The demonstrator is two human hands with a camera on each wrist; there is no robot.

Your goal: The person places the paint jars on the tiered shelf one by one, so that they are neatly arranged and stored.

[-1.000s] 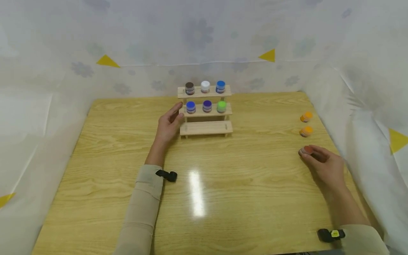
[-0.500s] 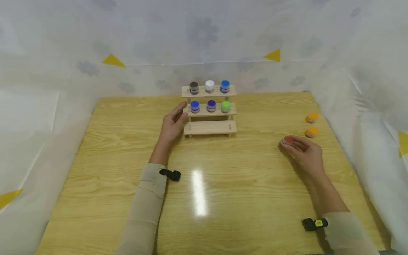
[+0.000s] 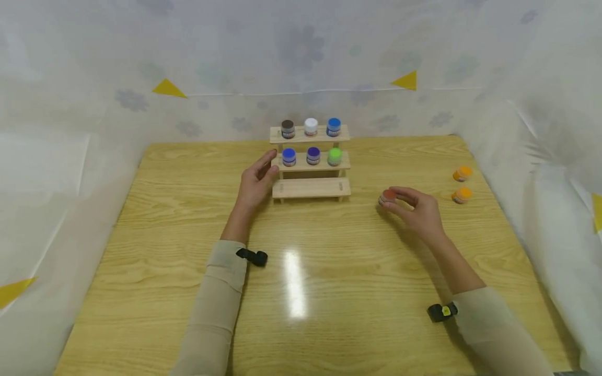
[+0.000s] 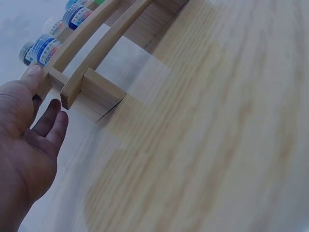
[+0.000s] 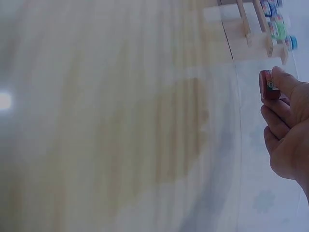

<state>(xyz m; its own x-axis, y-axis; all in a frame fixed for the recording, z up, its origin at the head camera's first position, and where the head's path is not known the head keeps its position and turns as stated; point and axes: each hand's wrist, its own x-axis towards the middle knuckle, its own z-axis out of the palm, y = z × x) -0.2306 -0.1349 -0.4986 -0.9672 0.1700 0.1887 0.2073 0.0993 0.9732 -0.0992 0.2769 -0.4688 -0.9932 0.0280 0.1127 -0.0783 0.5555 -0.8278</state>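
My left hand [image 3: 254, 187] rests with extended fingers at the left end of a three-tier wooden rack [image 3: 311, 188]. In the left wrist view, one fingertip of this hand [image 4: 24, 140] touches the middle shelf's end, and the lower fingers hang free beside it. With thumb and fingers my right hand [image 3: 423, 215] pinches a red-lidded jar [image 3: 388, 196], right of the rack's bottom shelf. The right wrist view shows that jar [image 5: 270, 86] tilted at the fingertips. The bottom shelf bears no jar.
The top shelf carries brown, white [image 3: 311, 127] and light blue jars; the middle one carries blue, purple [image 3: 313, 155] and green jars. Two orange jars [image 3: 463, 174] lie near the table's right edge. Patterned white sheeting [image 3: 301, 62] surrounds the back and sides of the table.
The right hand has carried the red-lidded jar leftward from the table's right side, closer to the rack. My left hand has stayed by the rack; the head view has shifted slightly.
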